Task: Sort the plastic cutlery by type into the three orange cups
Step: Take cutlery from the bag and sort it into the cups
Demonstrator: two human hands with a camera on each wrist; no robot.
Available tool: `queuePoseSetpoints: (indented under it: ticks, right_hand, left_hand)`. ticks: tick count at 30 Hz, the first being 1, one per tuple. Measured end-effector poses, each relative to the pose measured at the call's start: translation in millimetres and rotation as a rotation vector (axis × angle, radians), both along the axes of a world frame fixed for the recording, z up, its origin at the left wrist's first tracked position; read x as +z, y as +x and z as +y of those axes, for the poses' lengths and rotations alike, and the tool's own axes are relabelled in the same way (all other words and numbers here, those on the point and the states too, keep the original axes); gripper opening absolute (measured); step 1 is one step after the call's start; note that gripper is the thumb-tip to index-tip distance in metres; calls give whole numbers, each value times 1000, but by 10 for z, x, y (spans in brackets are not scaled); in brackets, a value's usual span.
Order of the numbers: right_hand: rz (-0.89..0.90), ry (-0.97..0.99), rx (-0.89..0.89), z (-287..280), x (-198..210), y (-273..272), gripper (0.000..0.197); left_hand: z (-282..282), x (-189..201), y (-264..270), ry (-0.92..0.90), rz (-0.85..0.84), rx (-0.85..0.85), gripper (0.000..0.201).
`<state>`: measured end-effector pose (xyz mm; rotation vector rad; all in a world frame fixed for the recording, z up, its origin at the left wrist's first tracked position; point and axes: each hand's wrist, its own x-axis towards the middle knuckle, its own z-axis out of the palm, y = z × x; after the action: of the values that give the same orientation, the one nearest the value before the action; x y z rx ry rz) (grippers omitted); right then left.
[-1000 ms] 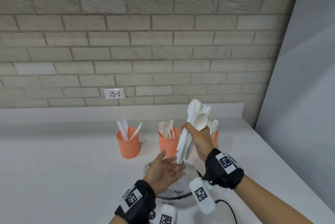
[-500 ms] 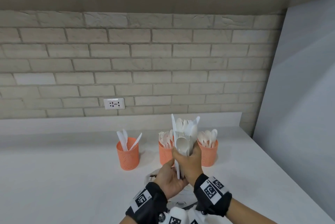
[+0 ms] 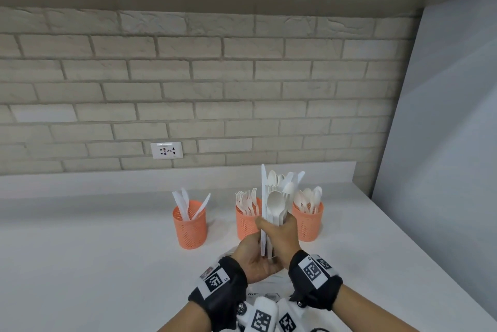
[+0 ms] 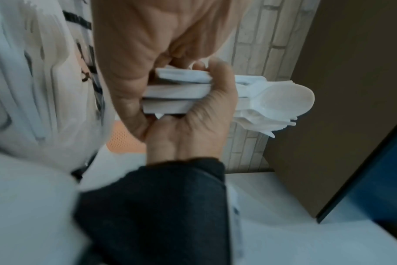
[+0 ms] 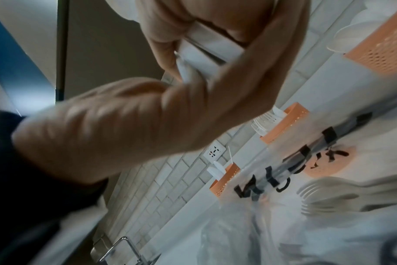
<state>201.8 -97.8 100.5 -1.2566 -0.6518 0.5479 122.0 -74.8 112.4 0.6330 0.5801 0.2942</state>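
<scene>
My right hand (image 3: 282, 233) grips a mixed bundle of white cutlery (image 3: 274, 202) upright by its handles, in front of the middle cup. My left hand (image 3: 252, 256) curls round the handle ends (image 4: 177, 93) from below and the left. Spoons, forks and knives stick out of the bundle's top (image 4: 281, 104). Three orange mesh cups stand in a row behind: the left cup (image 3: 189, 226) holds knives, the middle cup (image 3: 244, 224) forks, the right cup (image 3: 309, 224) spoons.
A clear plastic bag (image 3: 259, 290) with black print lies on the white counter (image 3: 94, 264) under my hands, with more forks (image 5: 324, 199) in it. A wall socket (image 3: 166, 150) sits in the brick wall. A white panel (image 3: 443, 143) closes off the right side.
The bundle came down and toward me from a tilt to upright. My left hand, open a second ago, has closed on its handle ends.
</scene>
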Motion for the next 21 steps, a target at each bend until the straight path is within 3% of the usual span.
queuePoseSetpoints:
  ticks: [3,5,9,13,18,21]
  right_hand:
    - [36,-25,85,-22,32,83,17]
    - [58,-43,154,-46,17,148,21]
    - [73,-131,266,-93,-64,236,19]
    - [68,-200,320,-102,-104,261,18]
    - [19,-203,342,-103,-96,280,17]
    - [-24,-215,341,-104,-87,315,19]
  left_hand:
    - [111,-29,-69,273,233,-31,30]
    - [239,-9,-87,425,286,31,23]
    - [475,138,-65,608,156,181,17]
    - [524,224,22,706,92,203,12]
    - [510,203,154,770,122,326,7]
    - [532,193,198,899,174,377,11]
